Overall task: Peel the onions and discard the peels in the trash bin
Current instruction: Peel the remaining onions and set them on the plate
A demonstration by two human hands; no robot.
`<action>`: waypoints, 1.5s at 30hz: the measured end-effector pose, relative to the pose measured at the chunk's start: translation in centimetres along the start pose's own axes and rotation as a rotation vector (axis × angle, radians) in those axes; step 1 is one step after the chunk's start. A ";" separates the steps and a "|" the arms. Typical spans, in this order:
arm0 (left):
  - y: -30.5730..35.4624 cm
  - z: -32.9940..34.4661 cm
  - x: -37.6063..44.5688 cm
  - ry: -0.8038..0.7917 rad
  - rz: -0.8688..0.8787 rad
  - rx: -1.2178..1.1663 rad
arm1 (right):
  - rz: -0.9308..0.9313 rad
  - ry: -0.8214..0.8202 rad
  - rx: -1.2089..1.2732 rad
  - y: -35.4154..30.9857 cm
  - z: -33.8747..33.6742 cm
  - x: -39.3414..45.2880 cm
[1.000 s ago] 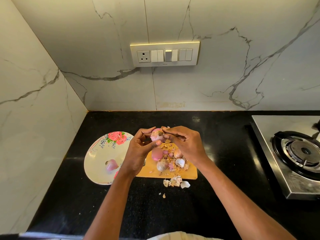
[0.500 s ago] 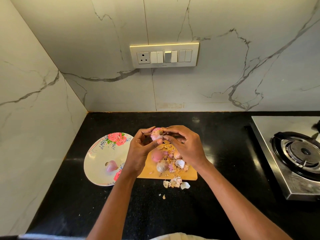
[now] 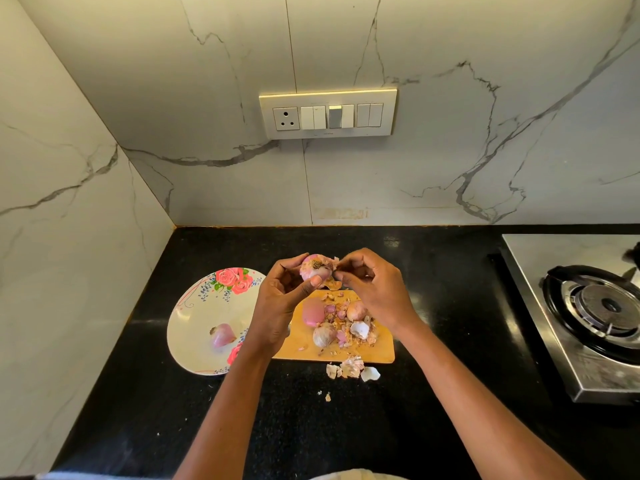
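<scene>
Nearest us, loose peels (image 3: pixel 351 367) lie on the black table (image 3: pixel 450 427), just off the near edge of the wooden cutting board (image 3: pixel 384 351). On the board we see more peel scraps, two onions still in skin (image 3: pixel 324 334) and one peeled pink onion (image 3: pixel 312 312); to its left a flowered plate (image 3: pixel 194 327) carries another peeled onion (image 3: pixel 222 335). Above the far end of the board we hold the onion being worked (image 3: pixel 315 267). Our left hand (image 3: pixel 277 306) cups it from the left and below, fingers curled round it, thumb pressed on its near side. Our right hand (image 3: pixel 377 292) comes in from the right, its fingers pinching a flap of dry skin (image 3: pixel 333 262) at the onion's upper right. The onion's root end, dark and tufted, faces up towards us, so its axis runs roughly away from the camera, and the skin should strip best pulled to the right and down the onion's side, away from the left hand. The right hand is the one placed to pull; the left only needs to steady and turn. Farther right a stove burner (image 3: pixel 602 306) sits well apart; beyond, a switch panel (image 3: pixel 329 114) is on the marble wall. No trash bin is in view, so we judge the discarding comes later.
</scene>
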State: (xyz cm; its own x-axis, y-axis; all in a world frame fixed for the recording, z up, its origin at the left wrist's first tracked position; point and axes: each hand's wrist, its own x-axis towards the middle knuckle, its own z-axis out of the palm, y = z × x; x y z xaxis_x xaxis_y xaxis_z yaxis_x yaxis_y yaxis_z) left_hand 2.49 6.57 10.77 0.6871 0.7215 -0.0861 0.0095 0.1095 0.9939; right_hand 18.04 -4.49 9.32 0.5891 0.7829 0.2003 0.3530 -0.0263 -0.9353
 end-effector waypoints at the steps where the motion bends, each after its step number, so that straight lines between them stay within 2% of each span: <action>1: 0.1 -0.1 0.1 0.005 0.002 0.001 | 0.009 -0.051 0.042 -0.3 -0.1 -0.1; 3: 0.1 -0.2 0.2 0.003 -0.002 -0.001 | 0.012 -0.153 0.081 -0.8 -0.3 0.0; 5: 0.1 -0.3 0.3 -0.013 -0.014 0.005 | -0.028 -0.173 0.087 -1.0 0.0 0.1; 9: 0.0 0.2 0.3 -0.044 -0.017 0.015 | -0.136 -0.030 0.057 -0.5 -0.1 0.0; 18: -0.1 0.9 0.3 0.027 0.025 0.053 | -0.463 0.131 -0.196 0.4 1.1 -0.7; 24: -0.1 1.5 -0.2 0.022 0.066 0.088 | -0.439 0.212 -0.227 0.5 1.2 -1.3; 32: 1.4 0.2 0.4 -0.082 0.134 0.204 | -0.507 0.138 -0.355 0.6 0.6 -0.9; 41: 1.1 -0.8 0.3 -0.155 0.100 0.227 | -0.589 0.102 -0.434 1.0 -0.1 -0.6; 45: 0.8 -1.1 0.5 -0.130 0.116 0.225 | -0.532 0.106 -0.392 0.9 0.3 -0.5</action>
State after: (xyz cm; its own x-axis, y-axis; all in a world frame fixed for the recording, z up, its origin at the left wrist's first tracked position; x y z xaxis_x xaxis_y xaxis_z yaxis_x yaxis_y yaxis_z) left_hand 2.00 7.77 11.45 0.7804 0.6248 0.0242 0.0765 -0.1338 0.9881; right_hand 17.88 -4.72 8.29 0.3230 0.6865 0.6515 0.8415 0.1067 -0.5296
